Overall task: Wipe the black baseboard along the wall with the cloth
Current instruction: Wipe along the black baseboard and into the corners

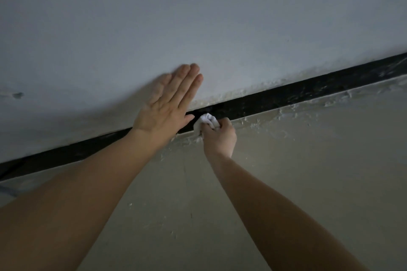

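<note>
Noted: right hand point(220, 136) clamped white cloth point(207, 120) on black baseboard point(286, 97); left hand point(164, 110) fingers point(187, 83) straight on wall point(198, 17). Firm pressure advised; dust lay right of fingers.

The black baseboard point(308, 90) is seen as a long narrow strip running diagonally, lower left to upper right, where wall point(242, 17) meets floor point(308, 160); pale dusty smears are seen on its right stretch, whitish crust along both edges. The cloth point(206, 120), small, white, bunched into a wad, is gripped by the right hand point(220, 138) and pressed against the baseboard's lower part, mid-length
</note>
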Available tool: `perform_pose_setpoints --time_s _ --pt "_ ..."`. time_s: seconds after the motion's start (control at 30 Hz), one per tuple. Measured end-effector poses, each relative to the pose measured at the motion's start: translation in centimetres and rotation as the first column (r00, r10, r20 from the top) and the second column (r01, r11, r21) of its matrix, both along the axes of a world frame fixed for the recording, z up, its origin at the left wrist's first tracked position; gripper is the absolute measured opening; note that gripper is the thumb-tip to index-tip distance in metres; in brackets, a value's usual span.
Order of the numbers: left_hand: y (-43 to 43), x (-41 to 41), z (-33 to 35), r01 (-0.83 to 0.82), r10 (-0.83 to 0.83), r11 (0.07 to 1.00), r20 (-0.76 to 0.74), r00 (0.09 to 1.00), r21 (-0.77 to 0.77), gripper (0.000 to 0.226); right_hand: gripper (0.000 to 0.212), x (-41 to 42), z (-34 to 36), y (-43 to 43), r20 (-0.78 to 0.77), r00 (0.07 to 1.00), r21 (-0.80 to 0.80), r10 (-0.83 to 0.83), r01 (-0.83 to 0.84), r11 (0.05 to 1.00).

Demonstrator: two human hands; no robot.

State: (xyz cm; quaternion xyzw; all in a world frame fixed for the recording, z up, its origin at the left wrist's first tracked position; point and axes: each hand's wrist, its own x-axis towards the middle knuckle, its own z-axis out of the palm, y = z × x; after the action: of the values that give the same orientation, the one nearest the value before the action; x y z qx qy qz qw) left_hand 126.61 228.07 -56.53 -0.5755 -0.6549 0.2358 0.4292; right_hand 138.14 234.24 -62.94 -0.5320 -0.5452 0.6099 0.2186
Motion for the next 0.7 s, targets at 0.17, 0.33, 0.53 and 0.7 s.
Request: perform_pose_setpoints --time_s 0.17,0.33,0.53,0.7 --pt "0.6 -1.1 -0.7 0.032 -0.032 0.999 -0.022 0.999 0.024 0.093 0.012 1.6 -0.4 3.2 0.026 0.984 -0.035 -0.178 0.179 0.983" --pt "1.3 -0.7 -1.4 0.012 -0.011 0.996 -0.002 1.0 0.087 0.096 0.011 3.8 -0.5 6.6 0.0 0.909 -0.094 -0.417 0.415 0.905" --pt "1.2 -1.5 -1.8 0.069 -0.067 0.991 -0.023 0.998 0.118 0.097 0.012 4.2 -0.8 3.1 -0.011 0.971 -0.05 -0.239 0.238 0.97" --pt "1.2 -1.5 -1.9 0.062 -0.062 0.991 -0.007 0.998 0.115 0.091 0.024 1.1 -0.1 0.6 0.03 1.0 0.138 0.003 -0.007 0.99"
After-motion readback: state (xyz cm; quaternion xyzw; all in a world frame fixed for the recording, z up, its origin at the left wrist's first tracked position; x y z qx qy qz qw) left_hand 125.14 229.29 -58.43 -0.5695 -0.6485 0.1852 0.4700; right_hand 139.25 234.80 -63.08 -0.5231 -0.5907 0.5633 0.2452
